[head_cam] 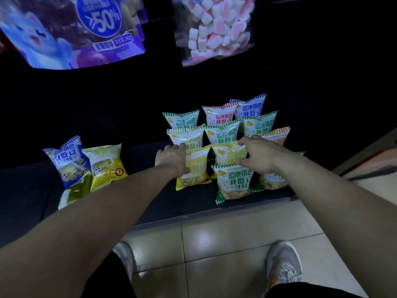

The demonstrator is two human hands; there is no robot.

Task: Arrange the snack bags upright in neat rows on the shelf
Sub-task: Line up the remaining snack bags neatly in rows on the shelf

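Note:
Several small snack bags stand upright in rows on the dark bottom shelf (pixel 150 203) at centre right. My left hand (pixel 171 158) grips the top of a yellow bag (pixel 196 168) in the left row. My right hand (pixel 260 154) holds the top of another yellow bag (pixel 228 154) behind a green front bag (pixel 234 181). To the left, a blue bag (pixel 66 160) and a yellow bag (pixel 106 164) lean apart from the rows, with a green bag (pixel 74 193) lying in front of them.
A purple pouch (pixel 71 31) and a clear marshmallow bag (pixel 214 29) hang from above. The shelf's front edge runs along the tiled floor (pixel 214 239), where my grey shoes (pixel 283 263) stand. Dark bare shelf lies between the two bag groups.

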